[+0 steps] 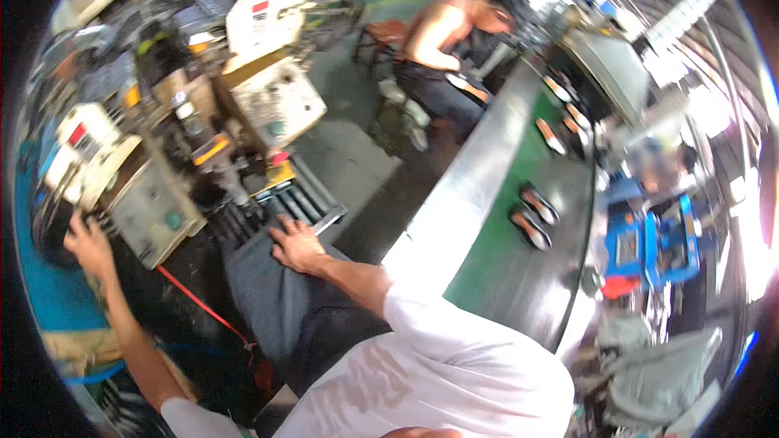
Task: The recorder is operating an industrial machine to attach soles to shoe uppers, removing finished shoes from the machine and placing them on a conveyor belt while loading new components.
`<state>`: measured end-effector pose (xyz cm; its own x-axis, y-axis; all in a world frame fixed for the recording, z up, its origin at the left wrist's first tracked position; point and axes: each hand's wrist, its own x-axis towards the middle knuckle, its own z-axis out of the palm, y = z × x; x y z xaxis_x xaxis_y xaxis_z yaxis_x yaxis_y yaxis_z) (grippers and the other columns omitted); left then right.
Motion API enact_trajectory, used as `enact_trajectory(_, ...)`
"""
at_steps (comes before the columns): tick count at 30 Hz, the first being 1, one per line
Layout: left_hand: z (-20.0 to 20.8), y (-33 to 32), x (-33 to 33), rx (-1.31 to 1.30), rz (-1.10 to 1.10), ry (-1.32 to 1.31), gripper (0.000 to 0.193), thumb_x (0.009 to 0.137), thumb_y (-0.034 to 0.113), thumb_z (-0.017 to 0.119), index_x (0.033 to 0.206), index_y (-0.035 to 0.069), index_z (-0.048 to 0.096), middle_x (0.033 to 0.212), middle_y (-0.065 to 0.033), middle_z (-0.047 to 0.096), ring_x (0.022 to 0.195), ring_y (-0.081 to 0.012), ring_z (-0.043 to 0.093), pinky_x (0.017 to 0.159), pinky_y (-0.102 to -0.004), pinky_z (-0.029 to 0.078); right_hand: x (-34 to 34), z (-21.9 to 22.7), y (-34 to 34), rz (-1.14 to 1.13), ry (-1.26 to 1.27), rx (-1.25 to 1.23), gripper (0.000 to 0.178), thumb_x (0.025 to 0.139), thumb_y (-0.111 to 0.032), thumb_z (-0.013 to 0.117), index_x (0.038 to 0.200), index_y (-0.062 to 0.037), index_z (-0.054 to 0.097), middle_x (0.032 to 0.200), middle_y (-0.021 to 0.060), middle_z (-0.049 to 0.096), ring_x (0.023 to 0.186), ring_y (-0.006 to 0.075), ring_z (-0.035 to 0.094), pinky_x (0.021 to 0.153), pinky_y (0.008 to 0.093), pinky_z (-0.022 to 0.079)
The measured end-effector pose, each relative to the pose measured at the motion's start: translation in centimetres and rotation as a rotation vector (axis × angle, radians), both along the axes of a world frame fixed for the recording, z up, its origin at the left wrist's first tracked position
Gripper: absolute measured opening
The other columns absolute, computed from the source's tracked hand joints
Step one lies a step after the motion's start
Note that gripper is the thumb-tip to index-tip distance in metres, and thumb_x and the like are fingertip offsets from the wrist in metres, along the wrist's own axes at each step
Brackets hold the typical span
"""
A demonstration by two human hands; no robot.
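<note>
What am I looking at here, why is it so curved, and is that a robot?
No robot: these are a person's bare hands. The one picture comes from a wide fisheye camera worn on the head, looking down, so straight edges bend. The left hand is open near a dark round part of a white machine; whether it touches is unclear. The right hand is spread by the grey-clad knee, near a rack of dark bars. Neither seems to hold anything. On the long green surface at right lie dark shoes. Beyond sits a co-worker.
</note>
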<state>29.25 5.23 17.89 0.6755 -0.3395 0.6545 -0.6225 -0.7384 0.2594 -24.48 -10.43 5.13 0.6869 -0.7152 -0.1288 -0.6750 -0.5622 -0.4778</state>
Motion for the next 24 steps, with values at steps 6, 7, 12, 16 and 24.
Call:
enact_trajectory(6,-4.0,-3.3,3.7,-0.191,0.136,0.045,0.05,0.106,0.053,0.068,0.153,0.047,0.056,0.144,-0.0354,0.053,0.116,-0.0549,0.062,0.094,-0.0644,0.052,-1.8,0.5,-0.3,-0.048,-0.012,0.01,0.058,0.102,-0.037,0.064,0.158,-0.0204,0.058,0.171,0.0215,0.04,0.144,0.0497,0.049,0.12,0.0613,0.044)
enact_trajectory(7,-4.2,-3.7,3.8,-0.195,0.129,0.062,0.049,0.106,0.054,0.069,0.153,0.048,0.056,0.146,-0.0358,0.051,0.114,-0.055,0.062,0.094,-0.0652,0.051,-2.1,0.3,-0.4,-0.048,-0.019,0.009,0.058,0.102,-0.037,0.064,0.158,-0.0203,0.058,0.171,0.0215,0.04,0.143,0.0495,0.05,0.12,0.0611,0.044)
enact_trajectory(12,-4.1,-2.5,5.1,-0.147,0.12,0.01,0.052,0.104,0.059,0.07,0.153,0.047,0.057,0.146,-0.0363,0.053,0.128,-0.0549,0.057,0.093,-0.0643,0.054,-2.0,0.1,-0.2,-0.065,-0.069,0.006,0.057,0.102,-0.037,0.065,0.156,-0.0188,0.061,0.17,0.0213,0.041,0.141,0.05,0.052,0.119,0.0612,0.045)
enact_trajectory(16,-4.9,-2.2,4.7,-0.119,0.101,0.027,0.051,0.104,0.059,0.071,0.151,0.045,0.06,0.136,-0.0348,0.06,0.128,-0.0532,0.057,0.093,-0.0627,0.055,-2.1,-0.3,-0.5,-0.085,-0.073,0.028,0.057,0.099,-0.037,0.068,0.152,-0.0182,0.064,0.168,0.0215,0.045,0.142,0.0504,0.051,0.119,0.0608,0.045)
enact_trajectory(24,-5.2,-2.3,5.9,-0.131,0.02,-0.144,0.038,0.102,0.049,0.079,0.135,0.03,0.077,0.114,-0.0218,0.076,0.1,-0.04,0.072,0.08,-0.0512,0.06,-2.0,-1.1,-1.2,-0.094,-0.105,0.015,0.057,0.097,-0.036,0.07,0.151,-0.0176,0.065,0.168,0.0216,0.043,0.143,0.0498,0.049,0.117,0.0631,0.045)
